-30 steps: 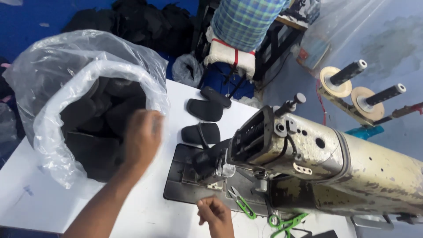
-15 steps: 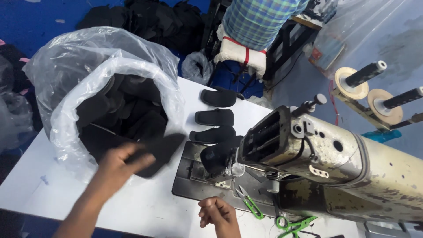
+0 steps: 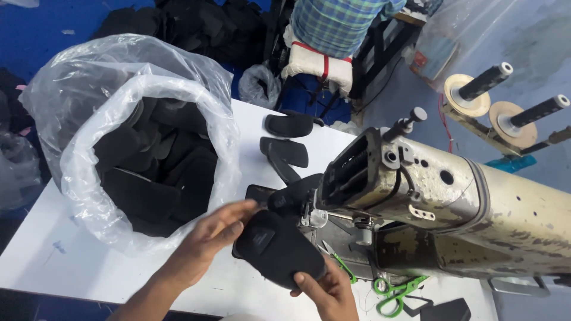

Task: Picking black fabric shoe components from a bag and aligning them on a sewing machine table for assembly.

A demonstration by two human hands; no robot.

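My left hand and my right hand both hold one black padded fabric piece in front of the sewing machine, just left of its needle area. The left fingers grip the piece's left edge; the right thumb presses its lower right edge. Another black piece lies under the machine head. A clear plastic bag full of black pieces stands open on the white table to the left of my hands.
Two black pieces lie on the table behind the machine head. Green-handled scissors rest on the machine bed to the right. A person in a checked shirt sits beyond the table. Thread spool holders stand at the right.
My left hand drew a black piece out of the bag and carried it right to the machine. My right hand came up and took hold of its lower edge.
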